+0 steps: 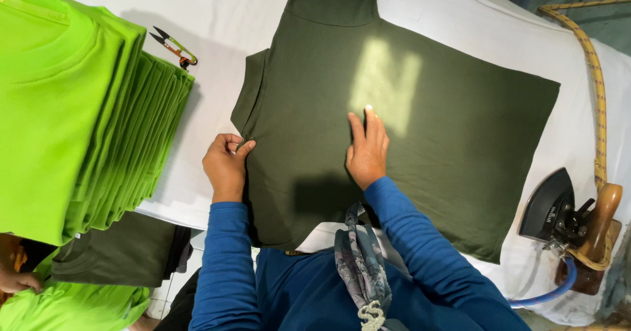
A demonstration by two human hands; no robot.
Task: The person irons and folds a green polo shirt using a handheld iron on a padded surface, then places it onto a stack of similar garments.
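two hands work one dark olive t-shirt [407, 107], which lies spread flat across a white padded table [217, 55] right in front of the person, collar end away and hem hanging toward the blue sleeves. the left hand [225, 166] sits at the shirt's left edge, just below the short sleeve, with thumb and fingers pinched shut on a bit of the fabric, likely to keep that edge taut. the right hand [366, 150] lies open and flat on the middle of the shirt, fingers together, holding nothing, only pressing down, which looks like smoothing or pinning the cloth so it does not slide.

left of the shirt a tall stack of bright green folded garments [72, 107] leans on the table, and between stack and shirt, toward the far edge, rest small thread snips [174, 47]. right of the shirt, near the table's corner, a black iron [549, 206] with a wooden handle stands on its rest, a blue hose and braided cord running from it. below the green stack lies another dark garment [118, 252]. a pale patch of light falls on the shirt just beyond the right fingertips. another person's hand [18, 282] shows at the far left.
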